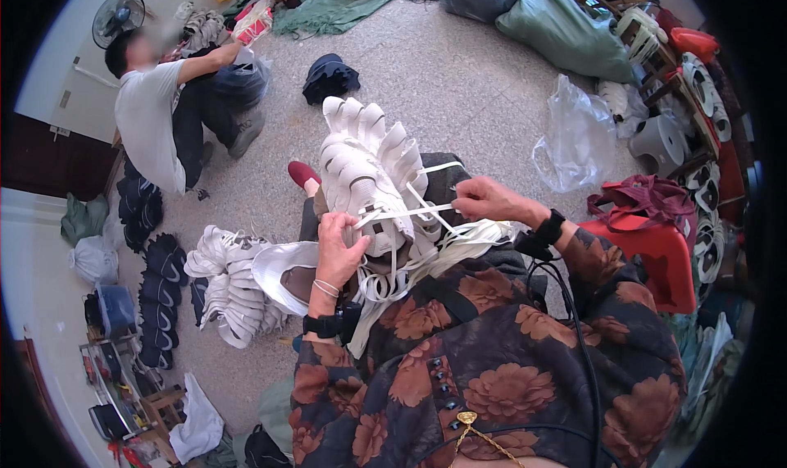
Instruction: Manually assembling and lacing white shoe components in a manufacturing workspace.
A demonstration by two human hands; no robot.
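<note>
On my lap lies a stack of nested white shoe uppers (354, 166), fanned out away from me. A flat white shoelace (422, 211) stretches across the nearest upper between my hands. My left hand (338, 253) is closed at the left side of that upper, fingertips pinching the lace near the eyelets. The right hand (488, 200) pinches the lace's other stretch, pulled out to the right. A bundle of loose white laces (477, 237) lies across my lap below the right hand. Another white upper (287, 273) rests beside my left wrist.
A pile of white uppers (234, 283) and a row of dark uppers (162, 300) are on the floor at left. A person (152, 111) sits at far left, handling pale material. A red stool (656, 259) stands at my right; a clear plastic bag (576, 136) lies beyond.
</note>
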